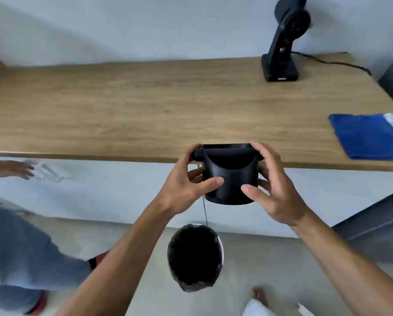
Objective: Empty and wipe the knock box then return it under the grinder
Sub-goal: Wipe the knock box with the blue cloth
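Matt black plastic knock box — smooth-sided; behind it a grained wood counter carrying fuzzy blue cloth.

Knock box black, grinder black. Desk light wood grain. Cloth blue; bin liner black.

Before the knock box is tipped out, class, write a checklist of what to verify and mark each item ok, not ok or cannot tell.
1. Both hands grip the knock box: ok, left hand and right hand hold its sides.
2. Bin below the box: ok, lined and open, on the floor slightly to the left.
3. Box upright for now: ok, nothing spilling.
4. Contents of box: cannot tell, the inside is hidden.
5. Blue cloth ready for wiping: ok, on the counter at right.
6. Grinder spot free: ok.
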